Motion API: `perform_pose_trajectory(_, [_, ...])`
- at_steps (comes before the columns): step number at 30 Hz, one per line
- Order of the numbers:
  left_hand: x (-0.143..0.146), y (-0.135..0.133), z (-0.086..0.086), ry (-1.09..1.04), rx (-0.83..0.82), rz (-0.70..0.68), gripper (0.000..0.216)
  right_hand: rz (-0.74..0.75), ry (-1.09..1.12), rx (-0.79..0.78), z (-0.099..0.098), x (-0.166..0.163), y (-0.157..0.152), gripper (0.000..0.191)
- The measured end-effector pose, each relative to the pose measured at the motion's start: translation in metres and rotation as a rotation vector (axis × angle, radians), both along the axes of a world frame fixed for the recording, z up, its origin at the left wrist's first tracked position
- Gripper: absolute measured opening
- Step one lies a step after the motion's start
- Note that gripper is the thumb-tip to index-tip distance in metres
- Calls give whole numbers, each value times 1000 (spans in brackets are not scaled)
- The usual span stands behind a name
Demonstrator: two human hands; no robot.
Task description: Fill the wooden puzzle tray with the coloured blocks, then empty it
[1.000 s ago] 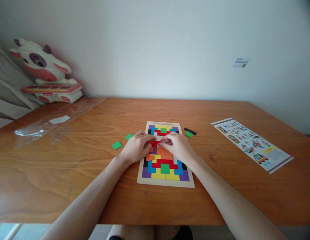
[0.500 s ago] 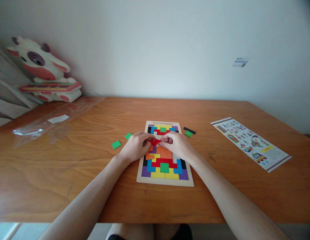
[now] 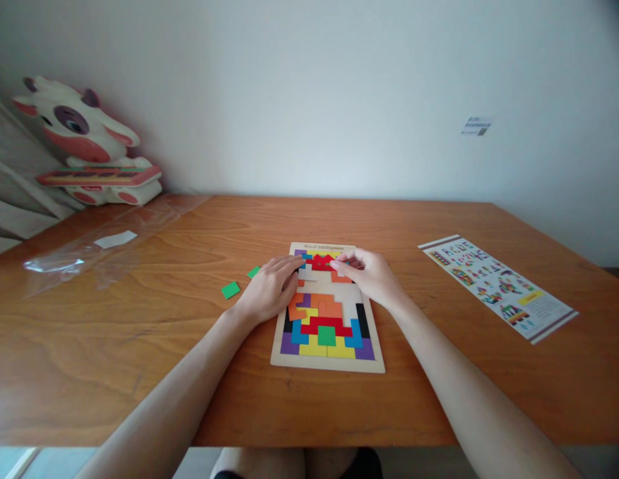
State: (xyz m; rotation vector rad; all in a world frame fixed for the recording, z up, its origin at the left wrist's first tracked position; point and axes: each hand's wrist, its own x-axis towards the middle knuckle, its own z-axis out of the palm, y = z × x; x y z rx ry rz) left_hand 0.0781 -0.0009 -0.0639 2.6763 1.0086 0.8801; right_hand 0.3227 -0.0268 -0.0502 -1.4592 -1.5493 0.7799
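Note:
A wooden puzzle board (image 3: pixel 276 360) lies on the table, part filled with coloured block pieces. Near its far end, a jagged red puzzle piece (image 3: pixel 321 260) covers part of the pieces there. My right hand (image 3: pixel 364 271) pinches that piece by its right end, thumb and forefinger together. Across the board's left edge rests my left hand (image 3: pixel 271 286), fingers stretched out and holding nothing. Bare board shows between the two hands. A loose orange piece (image 3: pixel 295 309) sits slightly askew at the left side. Two green squares, one of them a green square piece (image 3: pixel 230 290), lie left of the board.
A printed instruction sheet (image 3: pixel 499 286) lies on the right of the wooden table (image 3: pixel 140 359). Clear plastic wrapping (image 3: pixel 64 263) is spread at the left. Behind it stands a cow-shaped toy keyboard (image 3: pixel 100 176) against the wall.
The red piece has moved away from me, from the middle of the board towards its far end. My left hand has let go of it and its fingers have straightened.

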Motion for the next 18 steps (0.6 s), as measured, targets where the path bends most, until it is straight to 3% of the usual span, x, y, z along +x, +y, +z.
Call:
perform_pose_trajectory(7, [1,-2,0,55,-62,35,39,-151,288,118,-14,10,12,32])
perform_pose_trajectory(18, [0,2,-1,116,-24,7,42,-214,269,165,-18,19,20,33])
